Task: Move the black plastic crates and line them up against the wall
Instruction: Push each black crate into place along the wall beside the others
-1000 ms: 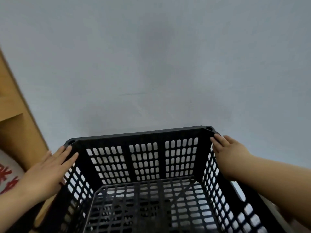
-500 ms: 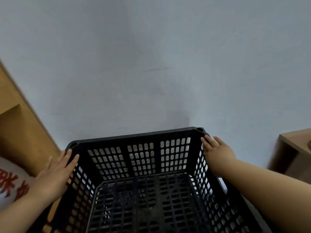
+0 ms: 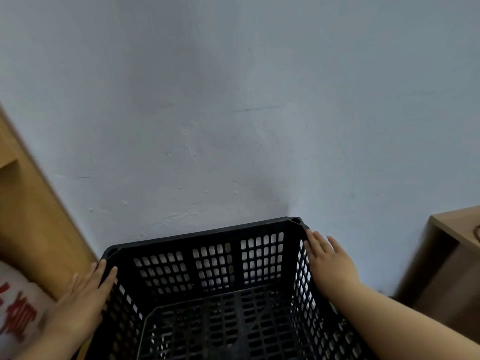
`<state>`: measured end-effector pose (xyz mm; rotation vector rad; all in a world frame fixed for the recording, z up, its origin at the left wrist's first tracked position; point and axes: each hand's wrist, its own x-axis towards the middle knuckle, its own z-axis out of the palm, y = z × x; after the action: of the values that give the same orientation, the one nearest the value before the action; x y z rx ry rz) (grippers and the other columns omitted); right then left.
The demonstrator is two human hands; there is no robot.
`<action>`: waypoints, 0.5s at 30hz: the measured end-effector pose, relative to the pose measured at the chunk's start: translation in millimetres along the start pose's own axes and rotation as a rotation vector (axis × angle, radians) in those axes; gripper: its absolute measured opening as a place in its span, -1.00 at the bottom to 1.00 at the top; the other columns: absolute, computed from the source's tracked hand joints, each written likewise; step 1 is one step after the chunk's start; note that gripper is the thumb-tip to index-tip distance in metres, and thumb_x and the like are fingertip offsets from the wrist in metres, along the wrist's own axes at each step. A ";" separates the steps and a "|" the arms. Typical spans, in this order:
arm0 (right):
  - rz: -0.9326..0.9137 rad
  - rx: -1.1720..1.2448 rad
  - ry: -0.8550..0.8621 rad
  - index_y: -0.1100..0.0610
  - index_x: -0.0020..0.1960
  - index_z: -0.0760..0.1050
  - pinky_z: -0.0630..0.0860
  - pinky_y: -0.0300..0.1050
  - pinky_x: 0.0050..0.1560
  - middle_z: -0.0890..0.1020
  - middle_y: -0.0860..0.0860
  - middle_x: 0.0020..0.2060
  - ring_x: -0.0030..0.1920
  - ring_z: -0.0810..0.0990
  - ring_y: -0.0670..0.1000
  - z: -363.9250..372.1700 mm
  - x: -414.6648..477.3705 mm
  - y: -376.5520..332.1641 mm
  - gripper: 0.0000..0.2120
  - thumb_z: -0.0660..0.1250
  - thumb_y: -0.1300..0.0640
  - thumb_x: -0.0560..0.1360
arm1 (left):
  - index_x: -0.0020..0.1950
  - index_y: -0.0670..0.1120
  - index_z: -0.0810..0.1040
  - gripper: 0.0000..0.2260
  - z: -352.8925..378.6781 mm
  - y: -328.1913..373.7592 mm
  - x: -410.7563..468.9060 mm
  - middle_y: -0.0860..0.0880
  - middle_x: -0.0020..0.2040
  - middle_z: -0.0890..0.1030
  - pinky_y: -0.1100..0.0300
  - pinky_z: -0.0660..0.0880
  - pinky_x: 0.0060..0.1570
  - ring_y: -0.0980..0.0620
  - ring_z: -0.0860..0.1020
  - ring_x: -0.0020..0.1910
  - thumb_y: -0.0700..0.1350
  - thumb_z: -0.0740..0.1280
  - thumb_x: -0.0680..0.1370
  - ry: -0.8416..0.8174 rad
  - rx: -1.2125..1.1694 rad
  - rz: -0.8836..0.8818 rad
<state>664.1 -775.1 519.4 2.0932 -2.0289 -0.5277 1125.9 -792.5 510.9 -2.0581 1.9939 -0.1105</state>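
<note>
A pale grey-blue wall (image 3: 233,100) fills the head view, a wooden cabinet (image 3: 31,216) at left and a low wooden stand (image 3: 454,255) at right. Between them, a person's left hand (image 3: 85,289) and right hand (image 3: 330,261) press flat, fingers straight, on the outer sides of a black crate (image 3: 213,268). It sits open top up, far side facing the wall, slightly askew. It looks nearly placed, though contact cannot be told. Its long axis is unclear, the near end being cropped. No other crates show.

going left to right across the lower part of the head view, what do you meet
white sack with red print → left hand → black crate → right hand → wooden cabinet
</note>
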 end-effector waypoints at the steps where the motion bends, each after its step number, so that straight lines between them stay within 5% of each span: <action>1: 0.020 0.016 -0.002 0.21 0.51 -0.27 -0.23 0.05 0.49 -0.41 0.10 0.40 0.53 -0.26 0.08 1.3 -0.6 -2.2 -0.40 -0.07 0.08 0.59 | 0.49 -0.02 -0.27 -0.23 1.4 0.4 0.2 -0.11 0.53 -0.25 0.03 -0.11 0.49 -0.06 -0.22 0.52 -0.26 0.18 0.46 0.008 -0.002 -0.006; 15: 0.149 0.317 0.053 0.15 0.53 -0.23 0.01 0.02 0.52 -0.19 0.21 0.52 0.54 -0.07 0.16 16.6 -21.9 -14.6 -0.37 0.02 0.26 0.57 | 0.48 0.00 -0.34 -0.20 12.0 0.9 -8.5 -0.18 0.51 -0.29 0.13 0.13 0.46 -0.11 -0.05 0.52 -0.27 0.19 0.49 0.013 -0.202 -0.072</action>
<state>671.4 -750.7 501.6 2.0654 -2.3412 -0.1315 1127.5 -782.4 500.3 -2.2580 2.0123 0.0671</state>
